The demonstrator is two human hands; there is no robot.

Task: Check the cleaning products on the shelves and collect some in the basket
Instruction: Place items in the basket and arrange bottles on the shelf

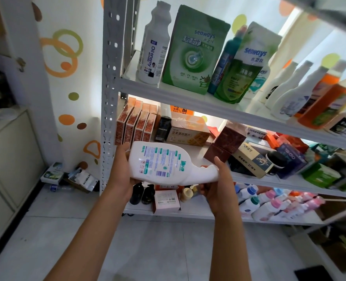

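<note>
A white cleaning bottle (164, 163) lies on its side in front of me, its printed back label and barcode facing up. My left hand (121, 169) grips its wide base. My right hand (218, 183) grips its narrow neck end from below, thumb raised beside it. On the top shelf (208, 102) stand a white "Oil enemy" bottle (153, 49), a green seaways pouch (192, 51), a blue bottle (224, 63) and a second seaways pouch (247, 65). No basket is in view.
White and orange bottles (318, 94) line the top shelf to the right. The middle shelf holds boxes (188, 132); the bottom shelf holds pump bottles (143, 193) and pastel-capped bottles (269, 205). A grey upright post (109, 94) stands left. Bags (82, 177) lie on the floor.
</note>
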